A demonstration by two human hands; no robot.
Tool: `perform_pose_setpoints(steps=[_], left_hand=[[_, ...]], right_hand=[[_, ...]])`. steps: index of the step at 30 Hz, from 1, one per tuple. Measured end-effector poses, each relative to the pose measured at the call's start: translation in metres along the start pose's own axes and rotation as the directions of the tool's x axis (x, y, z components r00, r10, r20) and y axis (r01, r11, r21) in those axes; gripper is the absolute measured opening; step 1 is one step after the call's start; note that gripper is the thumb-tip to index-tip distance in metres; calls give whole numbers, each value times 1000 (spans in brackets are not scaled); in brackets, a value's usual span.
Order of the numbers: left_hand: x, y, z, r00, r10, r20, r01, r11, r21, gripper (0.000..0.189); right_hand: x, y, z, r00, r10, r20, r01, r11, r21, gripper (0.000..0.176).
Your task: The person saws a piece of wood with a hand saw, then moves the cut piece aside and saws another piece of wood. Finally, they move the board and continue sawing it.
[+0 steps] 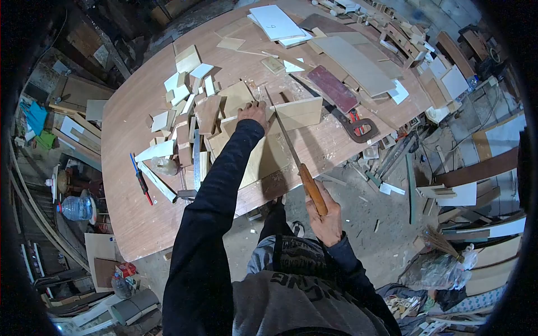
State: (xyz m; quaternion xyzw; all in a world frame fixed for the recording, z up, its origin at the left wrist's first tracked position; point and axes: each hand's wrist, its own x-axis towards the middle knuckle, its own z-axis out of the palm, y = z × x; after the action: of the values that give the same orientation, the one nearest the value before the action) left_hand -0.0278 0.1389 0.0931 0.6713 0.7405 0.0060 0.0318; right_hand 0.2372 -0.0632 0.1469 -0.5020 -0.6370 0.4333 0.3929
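My right hand (325, 217) is closed round the wooden handle of a handsaw (312, 189). The narrow blade reaches forward and crosses the top edge of a pale wooden board (300, 114), which stands on its edge. Just left of the blade, my left hand (253, 111) grips that board with its fingers bent over the top; part of the grip is hidden by the hand and sleeve. Beneath it, a flat light panel (263, 162) lies at the front of the table. A brown wood piece (208, 115) sits left of my left hand.
Wood offcuts (178, 87) are heaped on the left of the worktable (131, 218). Another black-handled saw (358, 130) and a dark red block (333, 88) lie to the right. White panels (276, 23) rest at the back. Scraps litter the floor (367, 224).
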Motion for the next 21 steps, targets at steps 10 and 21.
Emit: perform_pose_setpoints(steps=[10, 21], left_hand=[[-7, 0, 5, 995, -64, 75, 67, 997, -46, 59], [-12, 5, 18, 977, 164, -137, -168, 986, -13, 52]], right_hand=[[-14, 23, -2, 1000, -9, -24, 8, 999, -46, 48], [6, -19, -26, 999, 15, -30, -17, 997, -74, 44]])
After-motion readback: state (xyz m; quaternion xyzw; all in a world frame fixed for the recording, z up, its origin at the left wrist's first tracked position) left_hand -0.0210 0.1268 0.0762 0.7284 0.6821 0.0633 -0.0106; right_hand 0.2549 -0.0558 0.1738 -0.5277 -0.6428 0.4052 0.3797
